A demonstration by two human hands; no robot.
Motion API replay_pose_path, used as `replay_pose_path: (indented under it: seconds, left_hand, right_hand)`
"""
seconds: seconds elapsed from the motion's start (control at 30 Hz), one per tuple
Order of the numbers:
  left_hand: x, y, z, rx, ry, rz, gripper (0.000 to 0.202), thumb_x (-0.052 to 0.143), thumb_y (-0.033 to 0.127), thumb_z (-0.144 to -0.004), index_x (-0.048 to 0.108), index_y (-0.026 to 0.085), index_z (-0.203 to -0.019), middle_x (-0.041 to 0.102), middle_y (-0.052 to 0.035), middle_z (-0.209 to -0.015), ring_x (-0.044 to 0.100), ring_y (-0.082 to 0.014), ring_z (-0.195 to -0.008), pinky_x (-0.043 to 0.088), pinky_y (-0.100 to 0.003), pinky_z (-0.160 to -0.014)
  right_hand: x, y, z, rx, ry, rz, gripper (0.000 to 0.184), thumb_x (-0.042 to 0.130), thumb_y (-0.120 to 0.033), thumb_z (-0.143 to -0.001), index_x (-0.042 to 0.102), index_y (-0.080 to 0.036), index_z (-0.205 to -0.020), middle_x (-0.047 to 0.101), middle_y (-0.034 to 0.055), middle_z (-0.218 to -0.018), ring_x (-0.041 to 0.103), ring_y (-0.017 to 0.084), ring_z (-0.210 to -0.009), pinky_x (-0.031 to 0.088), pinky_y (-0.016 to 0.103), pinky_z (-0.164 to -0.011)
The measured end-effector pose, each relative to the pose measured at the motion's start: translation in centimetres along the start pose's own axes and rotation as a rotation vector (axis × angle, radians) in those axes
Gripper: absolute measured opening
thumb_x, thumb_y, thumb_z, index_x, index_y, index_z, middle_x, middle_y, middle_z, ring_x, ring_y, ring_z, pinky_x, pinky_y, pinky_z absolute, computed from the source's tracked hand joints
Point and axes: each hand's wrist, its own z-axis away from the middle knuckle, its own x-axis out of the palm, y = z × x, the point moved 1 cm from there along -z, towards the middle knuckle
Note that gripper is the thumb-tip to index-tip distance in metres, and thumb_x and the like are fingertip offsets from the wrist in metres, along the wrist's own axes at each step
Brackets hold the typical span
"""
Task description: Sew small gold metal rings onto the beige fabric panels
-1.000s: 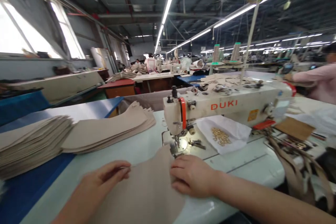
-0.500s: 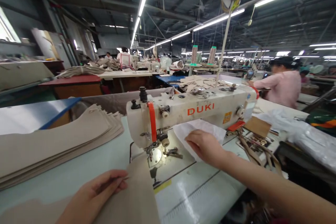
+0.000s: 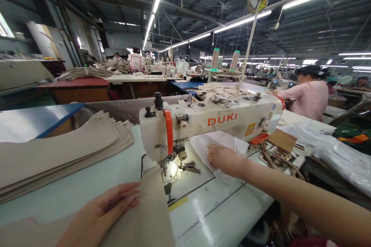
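Note:
A beige fabric piece [image 3: 150,212] lies on the sewing machine table, its far end close to the needle area. At its left edge is my left hand [image 3: 107,208], thumb and fingers brought together at the fabric. My right hand [image 3: 227,161] is over a white sheet [image 3: 234,144] to the right of the needle, fingers curled down. Small gold-coloured pieces [image 3: 210,146] show on the sheet beside those fingertips; what the fingers pinch is hidden. The white sewing machine [image 3: 199,123] stands behind both hands, its lamp lighting the needle plate [image 3: 170,170].
Stacked beige fabric panels [image 3: 72,150] lie at the left. Metal clip-like parts [image 3: 189,166] sit right of the needle. A tray with scissors and straps [image 3: 284,156] and clear plastic bags [image 3: 324,150] are on the right. A person in pink [image 3: 310,96] sits beyond the machine.
My right hand has shifted slightly down on the white sheet, and gold-coloured pieces now show beside its fingers. The left hand stays at the fabric, its fingers a little straighter. The view has shifted slightly.

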Motion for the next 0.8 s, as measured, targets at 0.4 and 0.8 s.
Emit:
replay_pose_path:
  seconds: [0.4, 0.8]
  left_hand:
    - [-0.3, 2.4, 1.3, 0.000, 0.051, 0.094, 0.035, 0.062, 0.055, -0.055, 0.073, 0.029, -0.076, 0.075, 0.0011, -0.080, 0.068, -0.0262, -0.075, 0.054, -0.031, -0.074]
    - [1.6, 3.2, 5.2, 0.239, 0.108, 0.153, 0.018, 0.055, 0.036, -0.077, 0.065, 0.023, -0.069, 0.067, 0.0026, -0.063, 0.062, -0.0155, -0.063, 0.047, -0.021, -0.059]
  right_hand:
    - [0.2, 0.6, 0.0, 0.212, 0.185, -0.323, 0.020, 0.049, 0.002, -0.075, 0.065, -0.010, -0.074, 0.069, 0.0115, -0.082, 0.063, 0.020, -0.080, 0.047, 0.031, -0.076]
    - [0.3, -11.6, -1.4, 0.346, 0.385, -1.916, 0.039, 0.078, -0.048, -0.060, 0.063, -0.015, -0.076, 0.071, 0.0065, -0.081, 0.068, 0.019, -0.077, 0.053, 0.029, -0.070]
